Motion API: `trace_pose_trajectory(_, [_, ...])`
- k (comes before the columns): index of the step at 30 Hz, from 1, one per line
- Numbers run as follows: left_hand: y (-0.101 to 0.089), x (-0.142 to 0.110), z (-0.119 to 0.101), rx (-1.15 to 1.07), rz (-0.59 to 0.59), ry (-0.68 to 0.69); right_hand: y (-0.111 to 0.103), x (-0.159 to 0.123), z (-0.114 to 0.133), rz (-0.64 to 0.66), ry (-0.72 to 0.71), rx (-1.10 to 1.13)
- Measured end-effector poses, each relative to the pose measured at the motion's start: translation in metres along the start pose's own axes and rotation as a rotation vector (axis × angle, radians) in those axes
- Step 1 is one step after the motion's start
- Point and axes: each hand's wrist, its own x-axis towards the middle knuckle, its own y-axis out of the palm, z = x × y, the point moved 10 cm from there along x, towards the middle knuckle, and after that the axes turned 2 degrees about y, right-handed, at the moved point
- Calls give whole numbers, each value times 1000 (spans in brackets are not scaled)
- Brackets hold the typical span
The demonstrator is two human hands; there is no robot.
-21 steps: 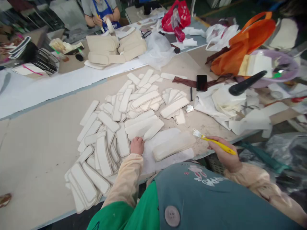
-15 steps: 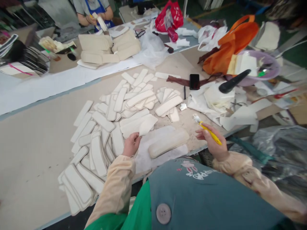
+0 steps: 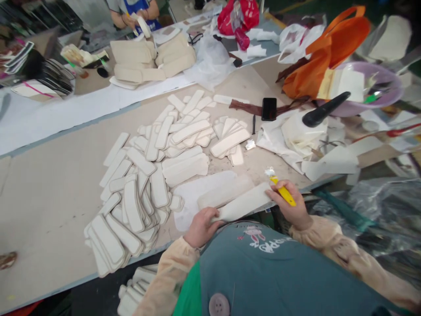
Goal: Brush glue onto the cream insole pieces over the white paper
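Note:
Between my hands, near the table's front edge, a white strip [image 3: 245,202] with a soft, flat look is stretched out. My left hand [image 3: 203,226] pinches its left end. My right hand [image 3: 291,204] grips a yellow-handled brush [image 3: 285,193], its tip coated white, while its fingertips hold the strip's right end. Behind the strip, a pale rounded piece [image 3: 226,191] lies on a white sheet [image 3: 187,197]. Just beyond is a short row of overlapping white strips [image 3: 186,166].
Loose piles of rounded strips [image 3: 134,202] spread to the left. A phone [image 3: 269,109], a white container with a black handle [image 3: 305,129], an orange bag [image 3: 325,57] and a purple basin [image 3: 391,90] stand at right. Across the table a co-worker [image 3: 134,13] handles a pale piece.
My left hand has brought a white strip from the row toward me, down to the table's front edge. My right hand has moved slightly left and now holds the strip's other end.

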Motion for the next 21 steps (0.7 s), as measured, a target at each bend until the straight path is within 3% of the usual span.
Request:
trace_pose_trajectory(2, [7,-9,18,-196,-71,-142,-5,-1,-3,-26,-69,-182])
trace_pose_trajectory(6, [20,-36,65,-726,-333,-488,-7,6,-15,-53,-152,-320])
trace_pose_trajectory(9, [16,-47,88,-840,-524,-584,5,15,-24,-6,-187,-397])
trace_pose_trajectory(14, [-16,-37,107,-540,-671,-628,27,33,-25,45,-270,-582])
trace_pose_trajectory(21, [-33,-18,120,26,-560,-713,52,50,-29,101,-351,-763])
